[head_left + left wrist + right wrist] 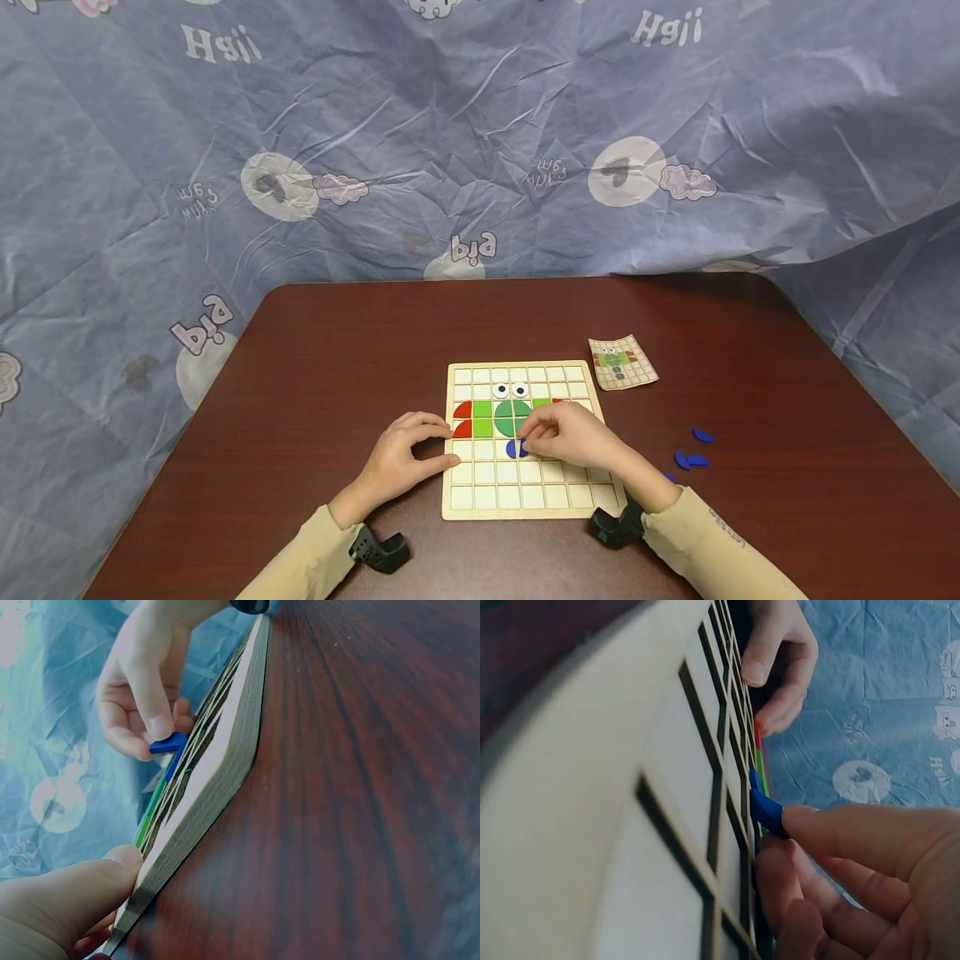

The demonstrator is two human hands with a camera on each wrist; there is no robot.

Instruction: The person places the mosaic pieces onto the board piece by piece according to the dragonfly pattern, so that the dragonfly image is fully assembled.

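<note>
Head view: dark wooden table (315,350) before crumpled blue printed cloth (480,142).

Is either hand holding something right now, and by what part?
The right hand pinches a blue piece by its edge, over the board. The left hand holds nothing; its thumb presses the board's left edge.

A card (623,362) lies behind-right of the board (525,492); loose pieces (692,457) to its right.
</note>
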